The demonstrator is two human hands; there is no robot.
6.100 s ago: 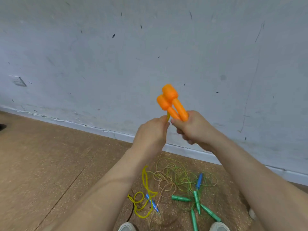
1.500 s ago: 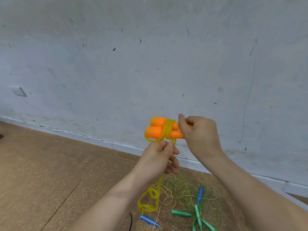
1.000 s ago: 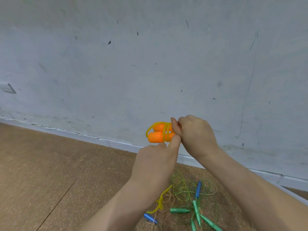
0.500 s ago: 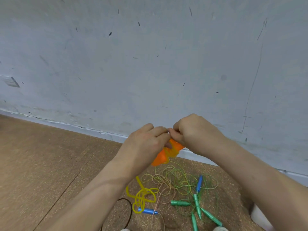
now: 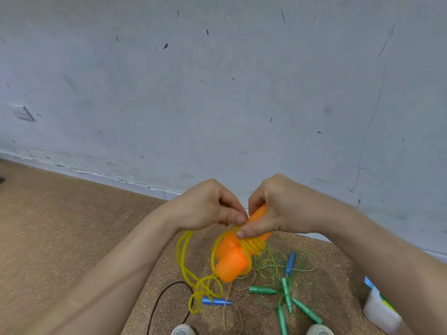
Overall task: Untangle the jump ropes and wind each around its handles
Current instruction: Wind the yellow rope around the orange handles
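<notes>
Two orange handles (image 5: 231, 259) lie side by side, tilted down to the left, with several turns of yellow rope (image 5: 252, 245) wound round their middle. My right hand (image 5: 278, 209) grips the handles' upper ends, thumb pressed on the coils. My left hand (image 5: 210, 206) pinches the yellow rope just left of the coils. The loose yellow rope (image 5: 191, 274) hangs in loops to the floor. Below lies a tangle of thin green rope (image 5: 275, 267) with green handles (image 5: 285, 293) and blue handles (image 5: 215, 301).
A scuffed grey wall (image 5: 217, 93) rises close ahead above the brown cork floor (image 5: 60, 226). A thin black cord (image 5: 164, 296) curves on the floor at lower left. A white container (image 5: 379, 313) stands at lower right. Two shoe tips (image 5: 182, 331) show at the bottom edge.
Over six seconds the yellow rope went round the orange handles in several turns. In the last half second both hands stayed low at the coils, fingers shifting on the rope.
</notes>
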